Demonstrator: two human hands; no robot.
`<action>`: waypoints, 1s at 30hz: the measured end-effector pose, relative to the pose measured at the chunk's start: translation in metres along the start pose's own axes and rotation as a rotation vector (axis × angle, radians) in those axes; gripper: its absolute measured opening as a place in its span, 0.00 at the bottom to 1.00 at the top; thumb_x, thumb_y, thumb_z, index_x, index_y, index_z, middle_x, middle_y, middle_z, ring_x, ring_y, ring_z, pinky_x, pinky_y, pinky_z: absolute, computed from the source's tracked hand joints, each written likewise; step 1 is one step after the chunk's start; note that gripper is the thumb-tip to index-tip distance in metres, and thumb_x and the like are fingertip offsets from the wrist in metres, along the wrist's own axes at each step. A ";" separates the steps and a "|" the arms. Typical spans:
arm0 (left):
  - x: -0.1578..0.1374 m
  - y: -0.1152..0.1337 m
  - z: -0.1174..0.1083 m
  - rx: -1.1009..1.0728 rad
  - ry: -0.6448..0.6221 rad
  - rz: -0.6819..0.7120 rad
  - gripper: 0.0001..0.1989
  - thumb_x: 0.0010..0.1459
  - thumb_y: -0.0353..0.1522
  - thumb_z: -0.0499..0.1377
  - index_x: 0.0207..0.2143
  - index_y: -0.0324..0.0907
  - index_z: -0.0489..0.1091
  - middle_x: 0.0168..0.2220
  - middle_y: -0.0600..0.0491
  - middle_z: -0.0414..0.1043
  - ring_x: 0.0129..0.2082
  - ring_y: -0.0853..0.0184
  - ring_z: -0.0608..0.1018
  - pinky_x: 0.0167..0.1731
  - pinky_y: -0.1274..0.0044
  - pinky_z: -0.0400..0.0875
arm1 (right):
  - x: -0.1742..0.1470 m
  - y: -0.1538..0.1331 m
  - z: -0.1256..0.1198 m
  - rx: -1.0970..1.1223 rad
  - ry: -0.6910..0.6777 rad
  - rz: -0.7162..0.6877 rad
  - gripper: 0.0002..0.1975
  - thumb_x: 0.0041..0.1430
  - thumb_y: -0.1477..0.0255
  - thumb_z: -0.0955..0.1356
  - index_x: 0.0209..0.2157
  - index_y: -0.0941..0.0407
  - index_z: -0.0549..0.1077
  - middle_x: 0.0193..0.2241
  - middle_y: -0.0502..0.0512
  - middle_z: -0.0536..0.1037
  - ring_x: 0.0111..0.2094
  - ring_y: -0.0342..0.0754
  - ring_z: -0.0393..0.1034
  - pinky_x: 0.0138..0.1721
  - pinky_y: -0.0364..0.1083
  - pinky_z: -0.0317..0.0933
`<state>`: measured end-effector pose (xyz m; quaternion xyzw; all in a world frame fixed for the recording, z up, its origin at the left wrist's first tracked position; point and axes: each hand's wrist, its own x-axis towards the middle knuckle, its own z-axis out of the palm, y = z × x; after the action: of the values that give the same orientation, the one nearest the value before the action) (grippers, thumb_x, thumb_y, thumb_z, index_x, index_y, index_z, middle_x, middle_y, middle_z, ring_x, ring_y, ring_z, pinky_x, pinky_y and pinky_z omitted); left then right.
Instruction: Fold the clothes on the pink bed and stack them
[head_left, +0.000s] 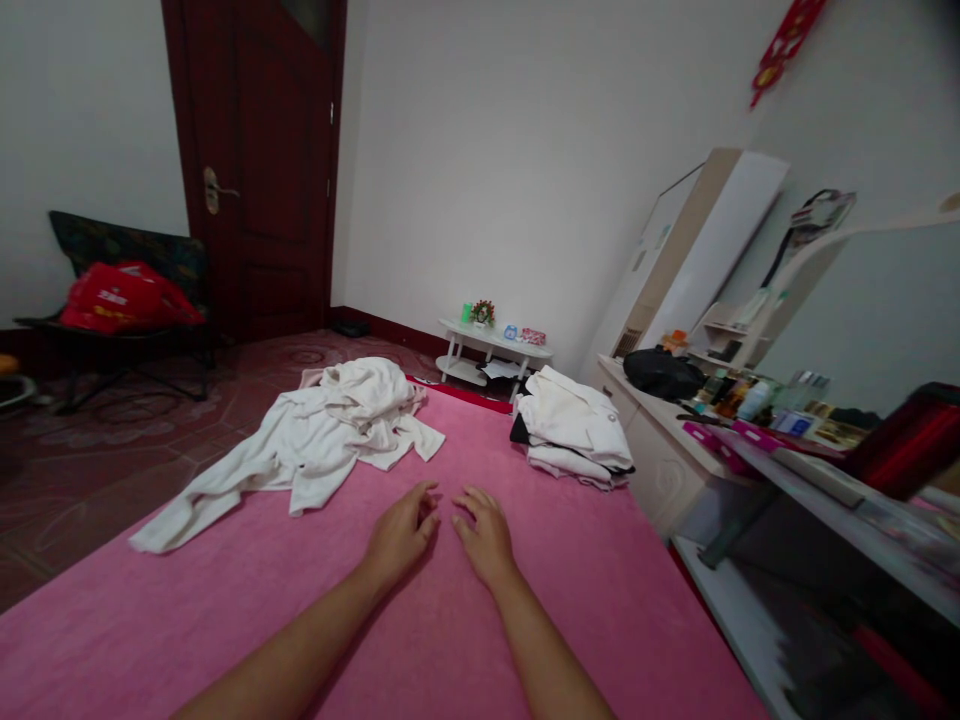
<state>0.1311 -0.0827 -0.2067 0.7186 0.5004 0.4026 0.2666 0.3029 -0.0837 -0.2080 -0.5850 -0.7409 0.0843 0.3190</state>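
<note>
My left hand (405,525) and my right hand (484,532) are held close together over a pink bedspread (420,640), palms turned inward, with a small gap between them. Both have loosely curved fingers, apart, and nothing in them. Beyond my left hand lies a crumpled heap of white clothes (337,410), one long sleeve stretched toward the near left. Past my right hand sits a stack of folded clothes (574,425), mostly white with a black layer showing. Neither hand touches the clothes.
A dressing table (675,450) crowded with bottles and a black bag (664,373) runs along the right, beside a shelf unit (825,490). At the far end stands a small white table (495,340). Left are a folding chair (127,240) with a red bag (124,300) and a door (259,160).
</note>
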 end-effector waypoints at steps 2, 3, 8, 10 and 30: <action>0.000 0.000 0.000 -0.006 0.005 -0.001 0.23 0.55 0.27 0.54 0.54 0.41 0.61 0.41 0.49 0.73 0.38 0.67 0.75 0.41 0.75 0.67 | 0.002 0.001 0.000 0.013 0.010 0.005 0.14 0.54 0.73 0.65 0.43 0.52 0.76 0.52 0.55 0.71 0.54 0.50 0.62 0.56 0.50 0.52; 0.000 -0.001 0.000 -0.012 0.009 0.003 0.23 0.54 0.26 0.54 0.54 0.41 0.61 0.41 0.49 0.74 0.38 0.67 0.75 0.41 0.75 0.67 | 0.002 0.002 0.001 0.020 0.013 0.006 0.14 0.54 0.74 0.65 0.43 0.52 0.76 0.51 0.55 0.71 0.53 0.50 0.62 0.56 0.50 0.53; 0.000 -0.003 0.001 -0.043 0.026 0.027 0.22 0.54 0.26 0.54 0.53 0.42 0.62 0.40 0.50 0.74 0.38 0.67 0.76 0.40 0.76 0.67 | 0.003 0.006 0.004 0.055 0.030 -0.009 0.14 0.54 0.74 0.65 0.42 0.52 0.76 0.50 0.55 0.72 0.53 0.50 0.63 0.56 0.51 0.53; 0.001 -0.004 0.002 -0.048 0.028 0.020 0.22 0.54 0.26 0.54 0.53 0.42 0.62 0.40 0.51 0.74 0.38 0.68 0.76 0.40 0.76 0.67 | 0.003 0.008 0.005 0.063 0.035 -0.004 0.14 0.54 0.74 0.65 0.42 0.52 0.76 0.50 0.55 0.72 0.53 0.51 0.63 0.56 0.51 0.53; 0.001 -0.009 0.007 -0.040 0.038 0.078 0.14 0.53 0.28 0.54 0.44 0.41 0.70 0.41 0.49 0.75 0.38 0.66 0.76 0.41 0.75 0.68 | 0.000 0.008 0.002 0.116 0.068 0.007 0.13 0.52 0.75 0.66 0.40 0.52 0.77 0.49 0.55 0.73 0.52 0.50 0.64 0.55 0.50 0.54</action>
<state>0.1330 -0.0786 -0.2177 0.7242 0.4691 0.4362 0.2554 0.3083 -0.0809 -0.2131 -0.5707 -0.7214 0.1084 0.3771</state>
